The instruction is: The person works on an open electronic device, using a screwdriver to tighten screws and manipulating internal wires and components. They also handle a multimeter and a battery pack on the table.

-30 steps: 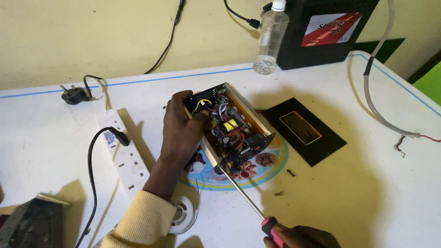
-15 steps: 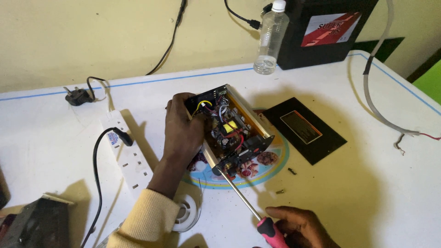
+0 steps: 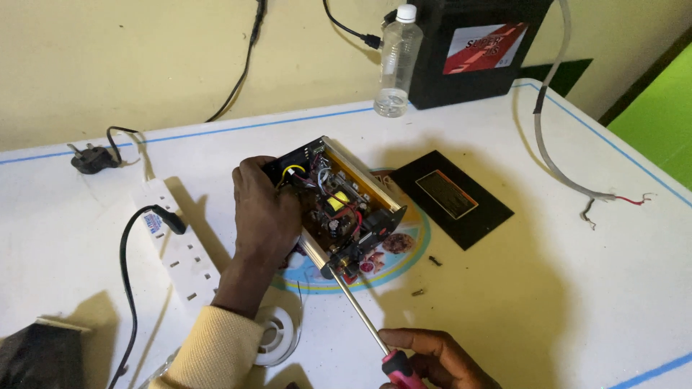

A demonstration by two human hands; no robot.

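Two hands closed, left (image 3: 263, 216) around opened device (image 3: 339, 205), right (image 3: 432, 356) around screwdriver (image 3: 364, 320), mid-table (image 3: 540, 302).

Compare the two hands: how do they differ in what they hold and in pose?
The left hand grips the opened metal box from its side, fingers curled over the edge; the right hand holds a red-handled screwdriver. The left hand shows whole, with a cream sleeve; the right is cut off by the frame. Both are bare.

The scene is evenly and brightly lit from above; soft shadows are cast on the white table (image 3: 504, 302); focus is sharp throughout.
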